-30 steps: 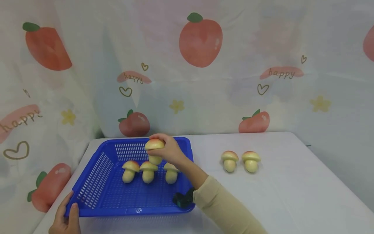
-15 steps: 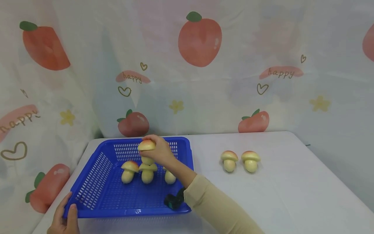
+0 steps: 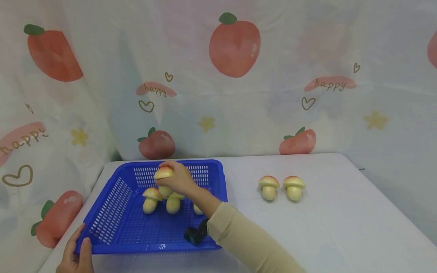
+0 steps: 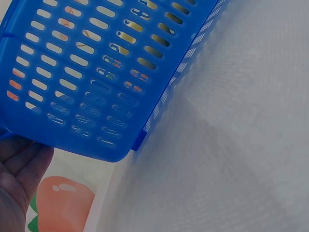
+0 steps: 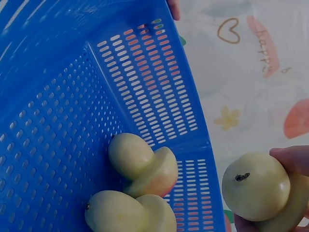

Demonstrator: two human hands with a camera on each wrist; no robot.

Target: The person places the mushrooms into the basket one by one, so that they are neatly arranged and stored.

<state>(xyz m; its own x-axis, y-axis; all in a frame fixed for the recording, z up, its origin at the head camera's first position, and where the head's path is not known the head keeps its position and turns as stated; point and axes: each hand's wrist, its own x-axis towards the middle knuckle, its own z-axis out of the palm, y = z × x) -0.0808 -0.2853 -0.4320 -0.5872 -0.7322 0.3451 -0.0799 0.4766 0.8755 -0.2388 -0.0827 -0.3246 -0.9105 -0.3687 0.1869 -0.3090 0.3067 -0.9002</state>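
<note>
My right hand (image 3: 182,181) grips a mushroom (image 3: 164,173), pale yellow with a reddish cap top, above the blue basket's interior. In the right wrist view the dark-tipped stem end of this held mushroom (image 5: 256,186) faces the camera, with fingers around its cap. Three similar mushrooms lie in the basket: a left one (image 3: 150,207), a middle one (image 3: 173,206) and a right one (image 3: 197,209) partly hidden by my forearm. At the near left corner, my left hand (image 3: 76,254) holds the rim of the blue plastic basket (image 3: 153,248); the left wrist view shows its fingers (image 4: 36,164) at the rim.
Two more mushrooms, one at left (image 3: 269,187) and one at right (image 3: 294,188), stand on the white-covered table (image 3: 324,227) right of the basket. A fruit-print cloth (image 3: 259,113) hangs behind and to the left. A black wrist device (image 3: 196,233) overlaps the basket's near right.
The right hand has moved left with its mushroom, from above the gap right of the middle mushroom to above the left and middle ones. The left hand stays on the basket's corner.
</note>
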